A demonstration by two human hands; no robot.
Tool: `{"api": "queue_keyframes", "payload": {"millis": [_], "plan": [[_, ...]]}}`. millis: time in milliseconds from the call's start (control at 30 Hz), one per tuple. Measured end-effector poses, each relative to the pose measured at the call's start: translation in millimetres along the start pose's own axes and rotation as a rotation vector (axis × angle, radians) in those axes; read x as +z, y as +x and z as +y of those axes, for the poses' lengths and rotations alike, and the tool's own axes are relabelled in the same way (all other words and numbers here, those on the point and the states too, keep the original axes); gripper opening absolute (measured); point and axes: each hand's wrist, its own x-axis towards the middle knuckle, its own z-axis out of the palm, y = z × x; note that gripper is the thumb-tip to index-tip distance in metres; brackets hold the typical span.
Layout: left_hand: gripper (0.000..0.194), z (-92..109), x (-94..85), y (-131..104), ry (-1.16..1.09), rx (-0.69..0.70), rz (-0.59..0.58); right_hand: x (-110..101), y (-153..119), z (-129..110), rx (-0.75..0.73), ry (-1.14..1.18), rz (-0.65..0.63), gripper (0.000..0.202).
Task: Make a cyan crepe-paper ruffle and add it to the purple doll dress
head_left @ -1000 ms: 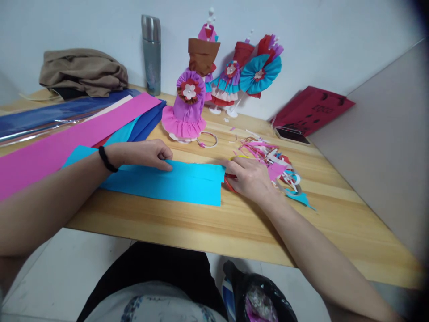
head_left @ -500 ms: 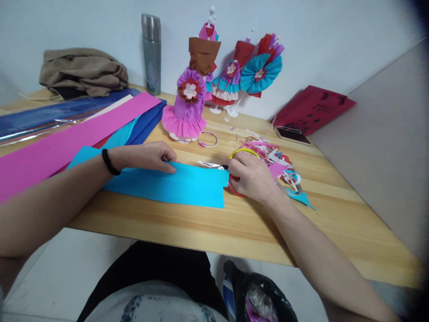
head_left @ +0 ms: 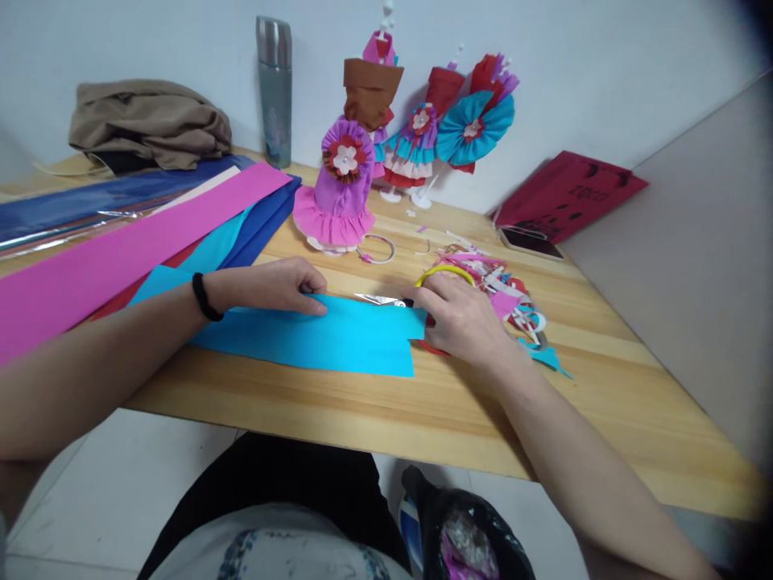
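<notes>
A bright blue paper strip (head_left: 326, 342) lies across the table near its front edge, with a stepped right end. My left hand (head_left: 283, 286) rests at the strip's upper edge, fingers curled and thumb on the paper. Over the scissors' handles, my right hand (head_left: 462, 318) is closed beside the strip's right end. The scissors (head_left: 380, 300) have a yellow and a red handle loop; their blades point left along the strip's far edge. Its fingers partly hide the handles.
Pink strip (head_left: 150, 229) and blue sheets lie at left. Behind stand a purple paper dress (head_left: 341, 193), more dresses on stands and a flask (head_left: 274, 97). Paper scraps (head_left: 513, 298) lie right of my right hand, a red bag (head_left: 573, 193) beyond. Below is a black bin bag (head_left: 477, 532).
The blue strip and my left hand have shifted slightly to the right. The strip's corner now covers part of the red handle by my right hand.
</notes>
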Motion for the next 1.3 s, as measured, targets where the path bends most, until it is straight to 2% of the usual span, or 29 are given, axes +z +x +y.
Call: {"api": "queue_keyframes", "payload": {"millis": [300, 667, 1300], "plan": [[0.034, -1.4, 0.8, 0.6, -0.041, 0.023, 0.004, 3.4, -2.9, -2.3, 0.049, 0.040, -0.084, 0.033], [0.033, -1.0, 0.4, -0.2, -0.061, 0.027, -0.017, 3.0, -2.0, -4.5, 0.057, 0.091, 0.010, 0.035], [0.034, -1.0, -0.2, -0.1, -0.031, 0.023, -0.006, 7.9, -7.2, -1.3, 0.059, 0.059, -0.061, 0.036]]}}
